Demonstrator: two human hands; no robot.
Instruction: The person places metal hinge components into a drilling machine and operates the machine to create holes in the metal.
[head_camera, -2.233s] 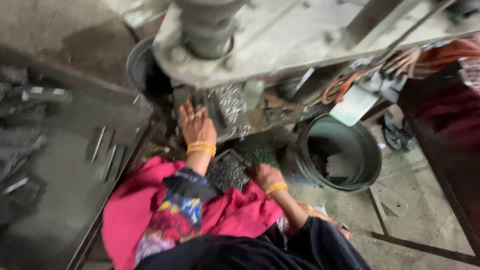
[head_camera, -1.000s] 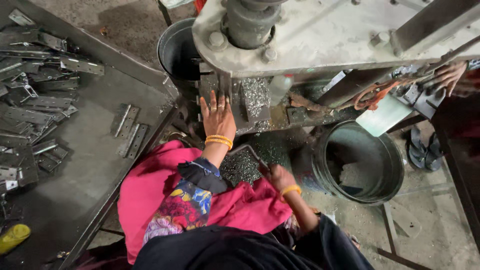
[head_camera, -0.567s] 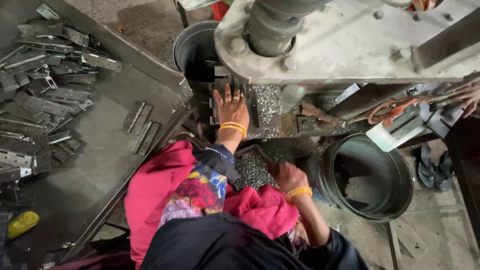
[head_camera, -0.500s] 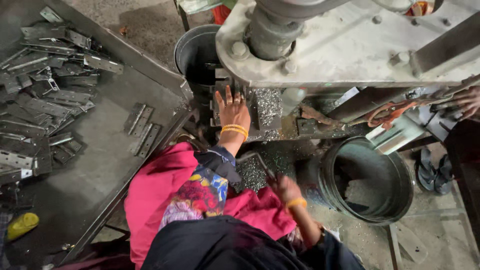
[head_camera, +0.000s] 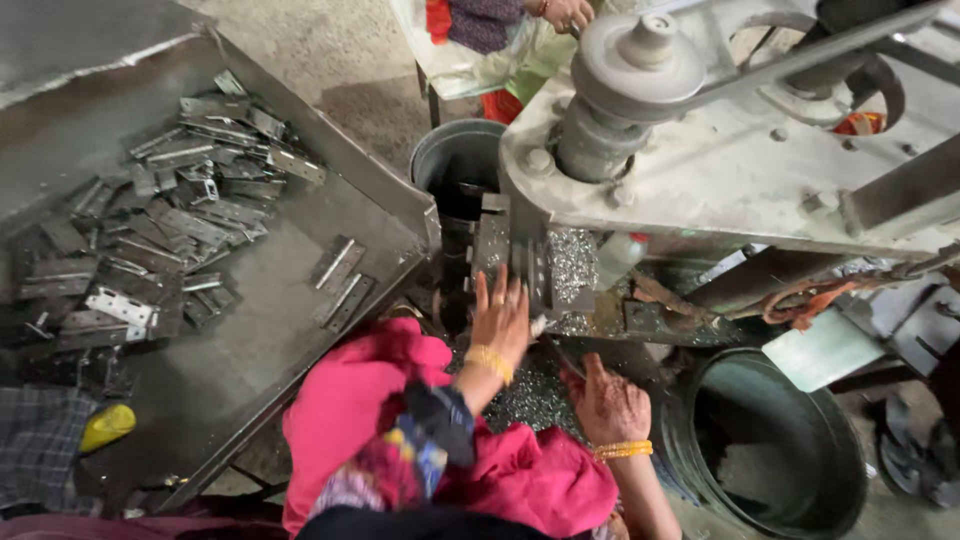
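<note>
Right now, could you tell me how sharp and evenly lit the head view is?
Head view: soft daylight, no harsh glare; the metal plates in the tray read clearly; the left hand and right hand are slightly soft; the bin's inside falls into shadow.

We are in a metal workshop; a heavy grey press machine (head_camera: 720, 170) with bolts and a round cap fills the upper right; beside it a sloping metal tray (head_camera: 270, 350) holds a heap of flat stamped metal strips (head_camera: 170, 240) with punched holes; glittering metal shavings (head_camera: 572, 265) lie under the machine and in front of us; two dark round bins (head_camera: 770, 450) stand on a stained concrete floor (head_camera: 350, 60), one behind the machine and one at the right; grease and grime cover nearly every surface we see.
</note>
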